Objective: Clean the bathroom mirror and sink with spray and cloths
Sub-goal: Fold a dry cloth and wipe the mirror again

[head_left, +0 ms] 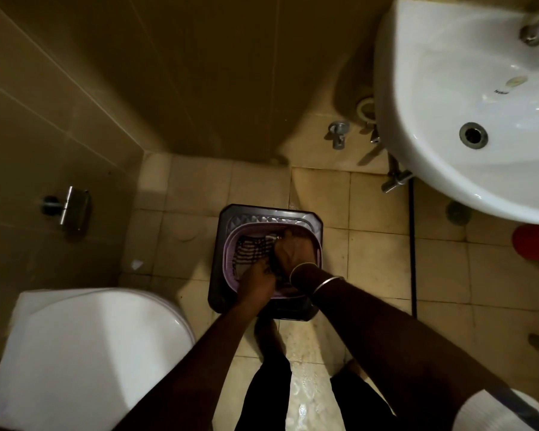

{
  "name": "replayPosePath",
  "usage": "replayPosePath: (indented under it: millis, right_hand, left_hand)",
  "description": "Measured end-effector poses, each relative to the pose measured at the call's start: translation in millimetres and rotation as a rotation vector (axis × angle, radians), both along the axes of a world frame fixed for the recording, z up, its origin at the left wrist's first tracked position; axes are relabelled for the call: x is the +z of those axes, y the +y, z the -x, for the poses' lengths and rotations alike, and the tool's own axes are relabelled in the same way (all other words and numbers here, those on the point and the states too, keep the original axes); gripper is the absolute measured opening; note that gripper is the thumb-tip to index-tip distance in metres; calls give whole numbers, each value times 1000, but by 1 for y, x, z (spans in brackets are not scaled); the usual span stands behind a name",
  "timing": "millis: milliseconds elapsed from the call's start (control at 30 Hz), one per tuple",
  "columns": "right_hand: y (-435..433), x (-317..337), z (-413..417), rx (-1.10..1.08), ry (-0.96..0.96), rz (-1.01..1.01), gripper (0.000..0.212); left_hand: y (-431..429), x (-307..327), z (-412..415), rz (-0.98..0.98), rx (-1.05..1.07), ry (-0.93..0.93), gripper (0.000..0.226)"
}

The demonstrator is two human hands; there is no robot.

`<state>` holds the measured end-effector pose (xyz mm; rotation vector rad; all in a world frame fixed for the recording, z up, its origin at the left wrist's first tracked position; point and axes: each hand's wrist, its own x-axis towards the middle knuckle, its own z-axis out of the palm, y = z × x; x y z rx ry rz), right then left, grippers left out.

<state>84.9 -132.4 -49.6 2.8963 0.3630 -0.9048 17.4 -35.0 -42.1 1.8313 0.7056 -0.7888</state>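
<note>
A striped black-and-white cloth [252, 253] lies in a lilac basin [316, 244] that rests on a dark plastic stool [227, 219] on the floor. My left hand [257, 283] grips the near end of the cloth. My right hand [294, 251], with bangles at the wrist, is closed on the cloth's other end beside it. Both hands are down inside the basin. The white sink [423, 157] hangs at the upper right, with its drain [473, 135] and the base of a tap [534, 29] showing. No spray bottle and no mirror are in view.
A white toilet with its lid down [84, 353] fills the lower left. A metal paper holder [72, 209] is on the left wall. Pipes and valves [395, 178] sit under the sink. A red object [535, 242] lies at the right edge. The floor tiles [380, 259] look wet.
</note>
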Motion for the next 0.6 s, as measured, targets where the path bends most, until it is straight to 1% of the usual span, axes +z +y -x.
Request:
replayPosePath:
  millis: [33, 100, 200, 333, 433, 500, 600]
  right_hand:
    - [0, 2, 0, 58, -23, 56, 37]
    - [0, 7, 0, 134, -110, 102, 38]
    - [-6, 13, 2, 139, -225, -19, 43]
    - [-16, 14, 10, 50, -139, -170, 41]
    - [-24, 25, 22, 21, -151, -288, 43]
    - [-29, 38, 24, -83, -135, -438, 40]
    - [-41, 51, 26, -284, -156, -637, 34]
  left_hand:
    - [1, -5, 0, 1, -13, -12, 25]
    - [1, -9, 0, -8, -23, -17, 27]
    - [0, -12, -1, -32, -70, 7, 26]
    - [-7, -6, -6, -56, -21, 10, 29]
    - [-14, 6, -11, -146, 38, 0, 28]
    - [-20, 13, -12, -128, 124, 0, 23]
    - [-24, 15, -9, -8, 272, 9, 17]
